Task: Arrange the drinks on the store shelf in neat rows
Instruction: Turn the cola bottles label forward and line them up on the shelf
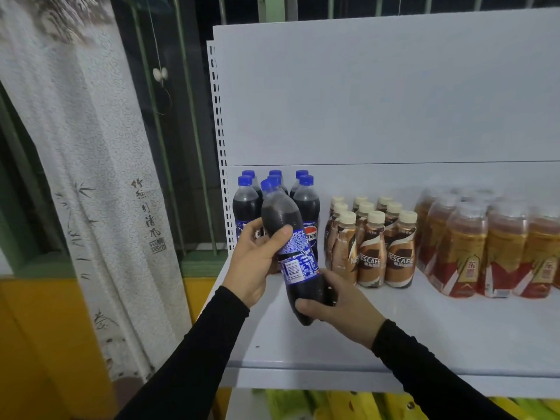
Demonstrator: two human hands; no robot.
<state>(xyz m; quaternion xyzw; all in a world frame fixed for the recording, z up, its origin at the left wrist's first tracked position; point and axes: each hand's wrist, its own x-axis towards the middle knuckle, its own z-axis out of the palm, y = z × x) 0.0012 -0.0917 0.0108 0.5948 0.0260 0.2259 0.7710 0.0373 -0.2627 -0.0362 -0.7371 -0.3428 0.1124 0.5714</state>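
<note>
A dark cola bottle [292, 237] with a blue cap and blue label is tilted above the white shelf [424, 334], its cap leaning up and to the left. My left hand [253, 262] grips its middle at the label. My right hand [336, 310] holds its base from below. Behind it, several more cola bottles [306, 204] stand in rows at the shelf's back left corner.
Several small coffee bottles [372, 250] with cream caps stand in rows mid-shelf. To their right stand several amber drink bottles [463, 253] with red and gold labels. A perforated upright [219, 140] bounds the shelf's left side; a white curtain [91, 177] hangs further left.
</note>
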